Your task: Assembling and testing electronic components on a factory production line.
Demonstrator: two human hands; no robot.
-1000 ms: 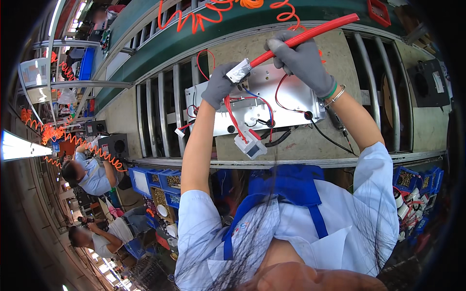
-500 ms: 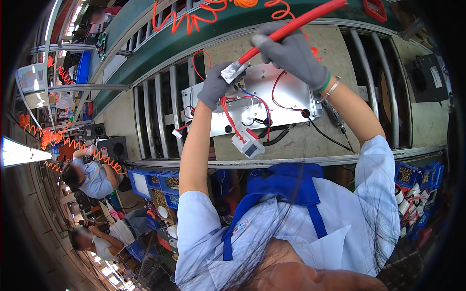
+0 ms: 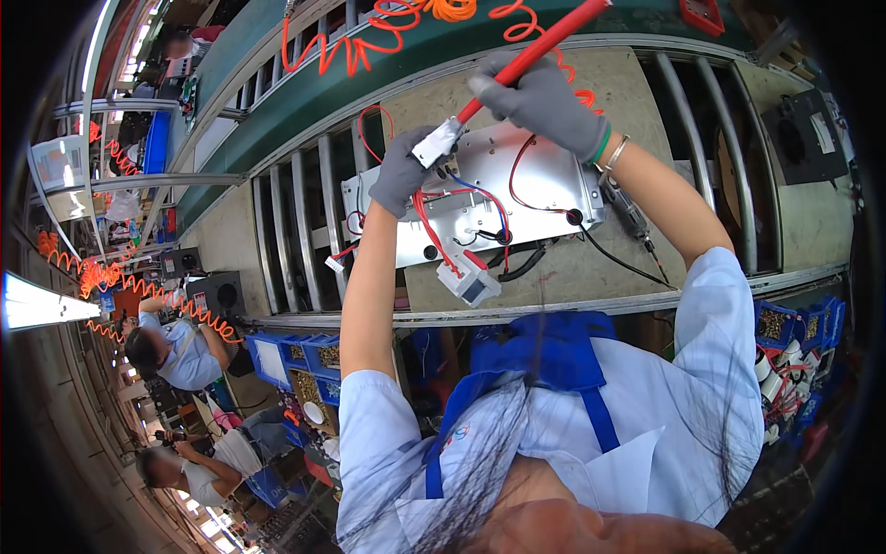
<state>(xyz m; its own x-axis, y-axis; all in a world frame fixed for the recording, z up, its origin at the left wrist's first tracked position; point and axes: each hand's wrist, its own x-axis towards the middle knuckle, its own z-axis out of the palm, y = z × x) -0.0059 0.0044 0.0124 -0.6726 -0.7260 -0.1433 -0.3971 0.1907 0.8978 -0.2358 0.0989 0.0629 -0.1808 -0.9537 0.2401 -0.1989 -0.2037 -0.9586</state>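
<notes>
My gloved right hand (image 3: 544, 103) is closed round a long red stick (image 3: 531, 60) that slants down to the left. Its lower end meets a small block with a white-smeared face (image 3: 437, 143); the exact kind of block cannot be made out. My gloved left hand (image 3: 403, 173) grips that block from the left, its fingertips partly hidden. Red and blue wires (image 3: 480, 189) run just below it. Under both hands lies a shiny metal panel (image 3: 544, 180) with holes and wires. A pale grey connector housing (image 3: 471, 282) hangs at its near edge on red wires.
The panel rests on a board (image 3: 591, 277) over a roller conveyor (image 3: 318, 222). A power screwdriver (image 3: 632, 217) lies at its right. Orange coiled hoses (image 3: 351, 51) hang beyond. Blue bins of small parts (image 3: 309, 355) stand near left, and a black box (image 3: 803, 134) far right. Other people work at left.
The red stick and my right hand have shifted a little left and toward the top of the view. My left hand and the white-smeared block have moved slightly left.
</notes>
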